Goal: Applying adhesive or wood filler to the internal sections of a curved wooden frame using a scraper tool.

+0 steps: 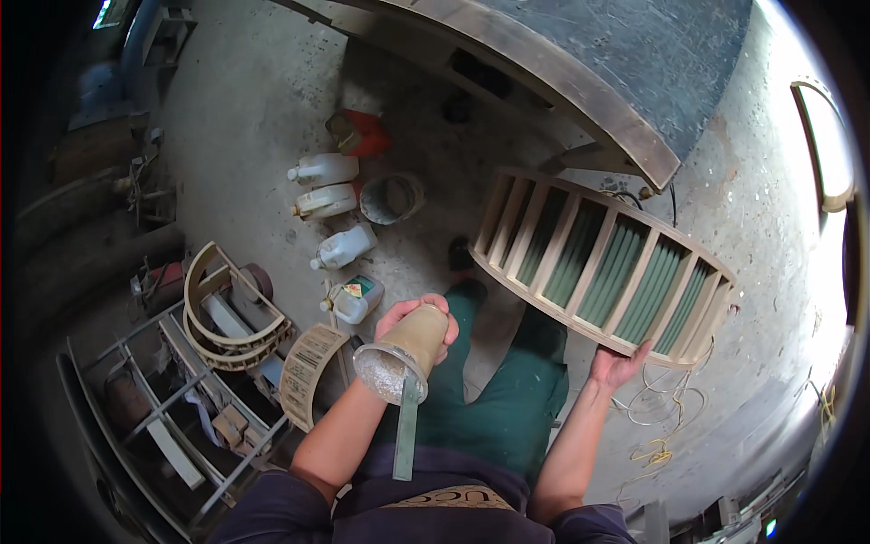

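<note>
My left hand (394, 315) is wrapped round the base of a translucent, residue-crusted plastic cup (412, 340), tilted with its mouth toward me. Out of the mouth sticks a flat green strip (405, 444), its free end pointing at my body. At the right, my right hand (618, 365) grips the near lower edge of a curved wooden frame (632, 286). Crosspieces divide this frame into several slots, with green ribbed strips showing inside. The fingers under the frame are partly hidden.
Several plastic jugs (335, 201), a red container (367, 133) and a bucket (395, 198) stand on the floor ahead. Curved wooden pieces (308, 376) rest by a metal rack (217, 494) at left. A dark-topped table (634, 63) stands ahead right; loose cables (671, 408) lie at right.
</note>
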Action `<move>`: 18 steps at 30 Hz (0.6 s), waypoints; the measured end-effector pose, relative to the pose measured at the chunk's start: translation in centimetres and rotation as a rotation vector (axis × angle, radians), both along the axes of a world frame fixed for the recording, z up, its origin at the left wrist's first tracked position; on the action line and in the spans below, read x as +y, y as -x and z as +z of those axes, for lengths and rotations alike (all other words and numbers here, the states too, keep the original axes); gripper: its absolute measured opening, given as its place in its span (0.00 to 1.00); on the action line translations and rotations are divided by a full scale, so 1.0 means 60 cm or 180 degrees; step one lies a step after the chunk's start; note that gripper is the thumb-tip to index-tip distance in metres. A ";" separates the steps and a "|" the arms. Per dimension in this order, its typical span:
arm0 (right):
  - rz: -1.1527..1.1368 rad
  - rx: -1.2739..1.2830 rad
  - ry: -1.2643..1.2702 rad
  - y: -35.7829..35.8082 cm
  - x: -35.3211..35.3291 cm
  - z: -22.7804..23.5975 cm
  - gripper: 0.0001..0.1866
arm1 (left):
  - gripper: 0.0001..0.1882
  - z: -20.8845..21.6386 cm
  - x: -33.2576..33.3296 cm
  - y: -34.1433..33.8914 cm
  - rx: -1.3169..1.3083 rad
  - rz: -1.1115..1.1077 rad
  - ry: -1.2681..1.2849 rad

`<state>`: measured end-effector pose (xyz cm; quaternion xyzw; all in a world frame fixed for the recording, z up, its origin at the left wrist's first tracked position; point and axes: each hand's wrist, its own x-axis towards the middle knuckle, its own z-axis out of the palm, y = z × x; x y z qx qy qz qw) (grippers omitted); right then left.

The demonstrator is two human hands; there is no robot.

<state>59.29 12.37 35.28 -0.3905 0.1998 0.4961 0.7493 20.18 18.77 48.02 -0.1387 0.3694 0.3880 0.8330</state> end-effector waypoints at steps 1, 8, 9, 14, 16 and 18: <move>-0.0059 0.0097 -0.0064 0.034 -0.009 -0.011 0.26 | 0.23 -0.012 0.000 0.022 -0.0034 -0.0033 -0.0011; -0.0608 0.0447 0.0460 0.269 0.016 -0.089 0.27 | 0.24 -0.045 0.033 0.139 0.0071 -0.0678 0.0158; -0.0603 0.0622 0.0371 0.292 0.022 -0.110 0.26 | 0.23 -0.047 0.031 0.149 0.0166 -0.0641 0.0207; -0.0823 0.0977 0.0272 0.377 0.043 -0.207 0.18 | 0.21 -0.059 0.020 0.160 0.0195 -0.0854 0.0398; -0.0753 0.1198 0.0029 0.404 0.061 -0.219 0.18 | 0.21 -0.059 0.024 0.155 0.0515 -0.0940 0.0359; -0.0757 0.1343 -0.0003 0.419 0.080 -0.236 0.17 | 0.21 -0.061 0.024 0.144 0.0441 -0.1048 0.0325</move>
